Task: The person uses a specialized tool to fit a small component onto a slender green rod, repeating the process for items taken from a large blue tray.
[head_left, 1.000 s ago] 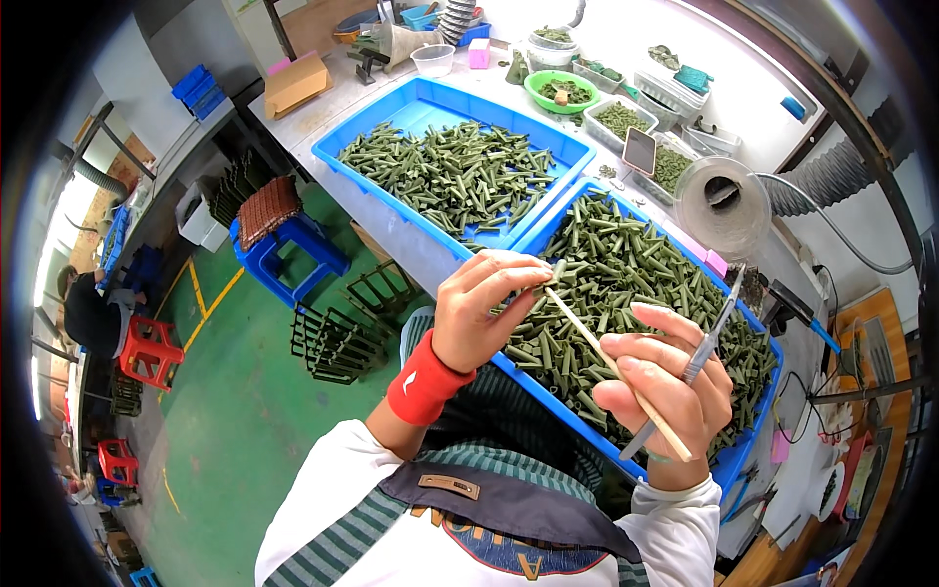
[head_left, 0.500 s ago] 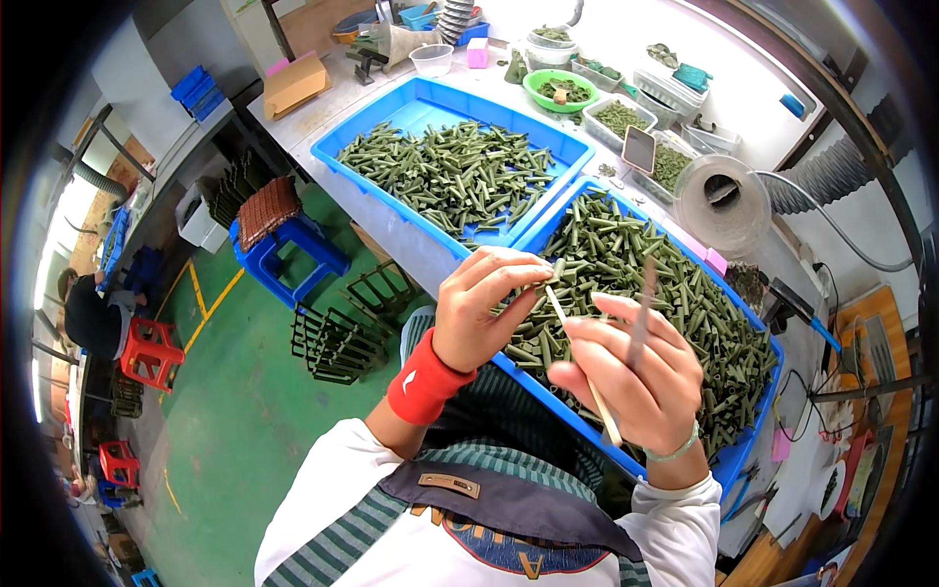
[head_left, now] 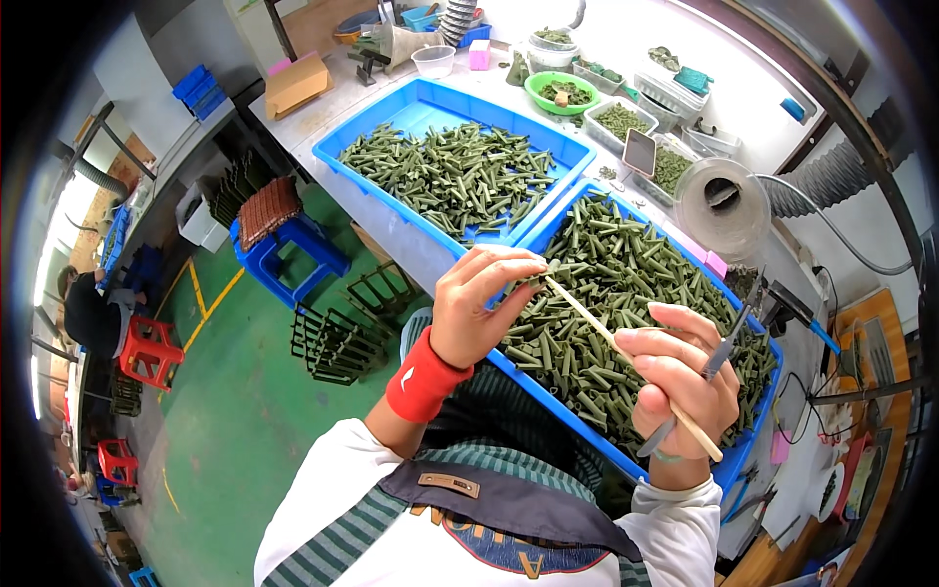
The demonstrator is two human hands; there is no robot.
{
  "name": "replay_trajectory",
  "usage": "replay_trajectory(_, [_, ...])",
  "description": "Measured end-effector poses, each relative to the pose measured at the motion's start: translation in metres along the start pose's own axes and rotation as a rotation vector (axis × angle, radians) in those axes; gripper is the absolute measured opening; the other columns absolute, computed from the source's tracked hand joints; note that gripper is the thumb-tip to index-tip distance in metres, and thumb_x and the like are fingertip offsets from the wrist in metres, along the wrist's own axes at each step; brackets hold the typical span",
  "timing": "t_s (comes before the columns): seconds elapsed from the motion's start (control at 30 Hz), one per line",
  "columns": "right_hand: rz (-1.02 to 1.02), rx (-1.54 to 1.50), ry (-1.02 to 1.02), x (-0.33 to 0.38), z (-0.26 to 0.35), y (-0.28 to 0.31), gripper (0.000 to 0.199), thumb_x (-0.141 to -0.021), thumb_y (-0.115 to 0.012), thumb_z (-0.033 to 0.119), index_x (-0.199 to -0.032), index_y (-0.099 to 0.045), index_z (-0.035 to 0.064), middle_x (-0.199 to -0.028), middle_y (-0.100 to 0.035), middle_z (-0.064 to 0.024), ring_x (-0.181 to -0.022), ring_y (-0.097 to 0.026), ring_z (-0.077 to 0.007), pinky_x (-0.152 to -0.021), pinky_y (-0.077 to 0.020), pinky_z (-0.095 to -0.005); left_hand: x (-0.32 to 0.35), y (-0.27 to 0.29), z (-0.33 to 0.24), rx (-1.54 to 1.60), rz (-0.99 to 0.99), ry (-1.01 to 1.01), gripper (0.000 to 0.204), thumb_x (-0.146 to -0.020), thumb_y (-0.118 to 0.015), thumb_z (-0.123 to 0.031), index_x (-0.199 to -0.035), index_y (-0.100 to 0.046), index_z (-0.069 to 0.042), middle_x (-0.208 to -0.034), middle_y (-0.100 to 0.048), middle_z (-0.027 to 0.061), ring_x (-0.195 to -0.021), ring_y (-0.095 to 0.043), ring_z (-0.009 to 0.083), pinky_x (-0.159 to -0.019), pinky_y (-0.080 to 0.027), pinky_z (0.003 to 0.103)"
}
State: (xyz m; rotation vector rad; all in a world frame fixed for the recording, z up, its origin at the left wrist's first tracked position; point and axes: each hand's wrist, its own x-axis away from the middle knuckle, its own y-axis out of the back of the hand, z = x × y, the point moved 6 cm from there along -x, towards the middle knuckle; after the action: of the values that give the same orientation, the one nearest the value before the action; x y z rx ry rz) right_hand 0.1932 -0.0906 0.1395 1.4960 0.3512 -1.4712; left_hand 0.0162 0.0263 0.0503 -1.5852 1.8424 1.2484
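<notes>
You see bright, even light, glare on the far table (head_left: 626, 29), strong fisheye bending, dark corners.

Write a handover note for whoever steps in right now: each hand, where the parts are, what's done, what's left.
Left hand: fingertips pinch a green tube piece at the upper end of a thin wooden stick.
Right hand: grips the stick's lower part together with a grey metal tool.
Parts: both hands are above the near blue tray, heaped with green tubes; the far blue tray is also well filled.
Done: one tube is at the stick's tip; how far on, I cannot tell.
Left: both trays' piles remain.
</notes>
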Motion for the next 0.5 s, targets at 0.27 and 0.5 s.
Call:
replay_trajectory(0.27, [0.022,0.025,0.034,0.001,-0.001,-0.014,0.027,-0.089,-0.082,0.026,-0.098,-0.068,0.0051,-0.094,-0.077,-0.0105,-0.086,-0.076,-0.0316,-0.084,-0.0641,-0.0443,0.0,0.003,-0.006,-0.015,0.009,-0.019,0.032,-0.076,-0.08,0.007,-0.107,-0.075,-0.004,-0.106,-0.077,0.0104,-0.1,-0.072,0.0275,-0.088,-0.057,0.037])
replay_trajectory(0.5, [0.012,0.052,-0.025,0.0,0.003,0.004,0.032,-0.087,-0.084,0.034,-0.095,-0.069,0.0063,-0.091,-0.077,-0.008,-0.085,-0.076,-0.0305,-0.082,-0.0648,-0.0424,-0.002,0.001,-0.009,-0.013,0.002,-0.07,0.033,-0.075,-0.08,0.007,-0.105,-0.076,-0.005,-0.107,-0.077,0.0104,-0.1,-0.072,0.0275,-0.088,-0.057,0.037])
